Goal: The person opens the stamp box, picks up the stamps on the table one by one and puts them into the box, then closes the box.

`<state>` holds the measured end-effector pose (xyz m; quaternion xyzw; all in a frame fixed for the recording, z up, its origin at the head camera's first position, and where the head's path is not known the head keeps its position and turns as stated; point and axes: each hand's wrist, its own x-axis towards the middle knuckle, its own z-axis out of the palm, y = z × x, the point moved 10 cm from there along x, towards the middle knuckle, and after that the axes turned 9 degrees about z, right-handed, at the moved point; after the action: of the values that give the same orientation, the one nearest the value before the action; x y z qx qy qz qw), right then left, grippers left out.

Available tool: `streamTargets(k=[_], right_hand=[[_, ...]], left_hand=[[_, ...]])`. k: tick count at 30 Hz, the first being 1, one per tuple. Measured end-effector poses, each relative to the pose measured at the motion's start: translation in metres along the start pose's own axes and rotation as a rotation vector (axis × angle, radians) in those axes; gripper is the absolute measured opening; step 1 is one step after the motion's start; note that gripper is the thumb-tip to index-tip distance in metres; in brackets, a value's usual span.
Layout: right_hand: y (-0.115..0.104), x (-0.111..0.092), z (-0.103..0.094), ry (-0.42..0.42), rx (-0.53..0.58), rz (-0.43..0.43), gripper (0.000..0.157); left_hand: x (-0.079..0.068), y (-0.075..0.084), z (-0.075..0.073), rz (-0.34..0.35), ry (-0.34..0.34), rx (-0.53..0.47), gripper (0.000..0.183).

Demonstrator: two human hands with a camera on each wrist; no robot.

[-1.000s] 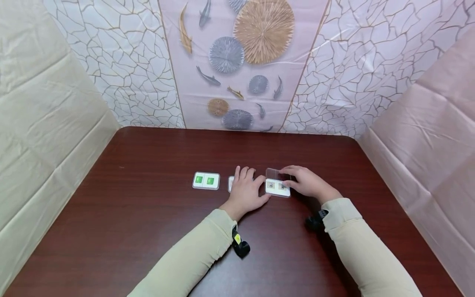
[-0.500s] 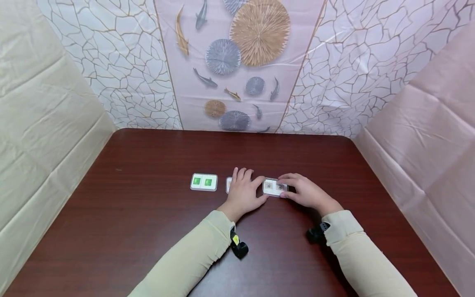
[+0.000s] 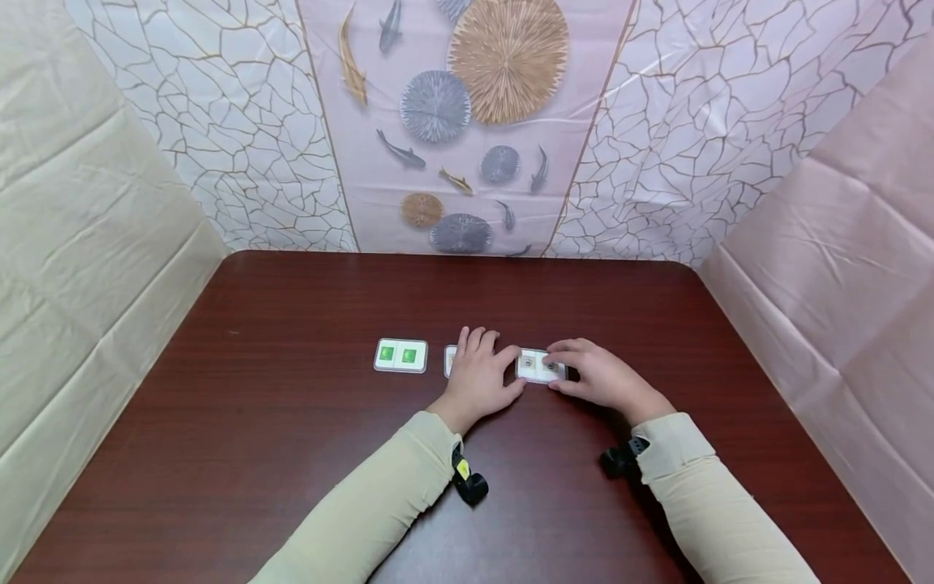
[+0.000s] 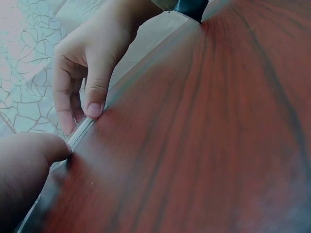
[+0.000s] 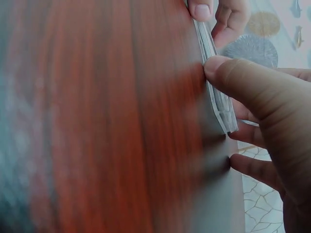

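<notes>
A flat clear plastic case (image 3: pixel 536 370) with a white insert and two small dark-marked squares lies on the table with its lid down. My left hand (image 3: pixel 481 381) holds its left end between thumb and forefinger. At the right end, my right hand (image 3: pixel 604 377) grips the same case, thumb on the near edge and fingertips over the top and far edge. In the right wrist view the case's layered edge (image 5: pixel 221 104) shows beside my right thumb (image 5: pixel 233 77). From the left wrist, only a thin strip of the case (image 4: pixel 81 132) shows between both hands.
Left of the held case, a similar white case (image 3: pixel 448 362) is mostly hidden under my left hand. Farther left lies a case with two green squares (image 3: pixel 400 355). A dark red wooden table (image 3: pixel 292 454) carries them, with patterned cloth walls (image 3: pixel 255 122) behind and at the sides.
The clear lid, raised behind the case a second ago, has swung down onto it. My right fingers came down with it; my left hand stayed nearly still.
</notes>
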<state>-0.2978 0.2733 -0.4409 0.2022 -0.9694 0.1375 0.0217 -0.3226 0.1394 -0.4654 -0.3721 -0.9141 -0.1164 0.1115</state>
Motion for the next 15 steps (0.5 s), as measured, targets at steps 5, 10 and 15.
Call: streamTargets(k=[5,10,15], right_hand=[[0.002,0.002,0.001,-0.013,0.004,0.038,0.037],[0.013,0.003,0.004,-0.028,0.059,0.103,0.039],[0.016,0.005,0.005,-0.023,0.094,0.102,0.039]], left_hand=[[-0.001,0.000,-0.003,0.007,0.014,0.002,0.045],[-0.002,0.000,-0.003,-0.008,-0.003,0.012,0.044],[-0.002,-0.001,-0.002,-0.027,-0.010,0.010,0.043]])
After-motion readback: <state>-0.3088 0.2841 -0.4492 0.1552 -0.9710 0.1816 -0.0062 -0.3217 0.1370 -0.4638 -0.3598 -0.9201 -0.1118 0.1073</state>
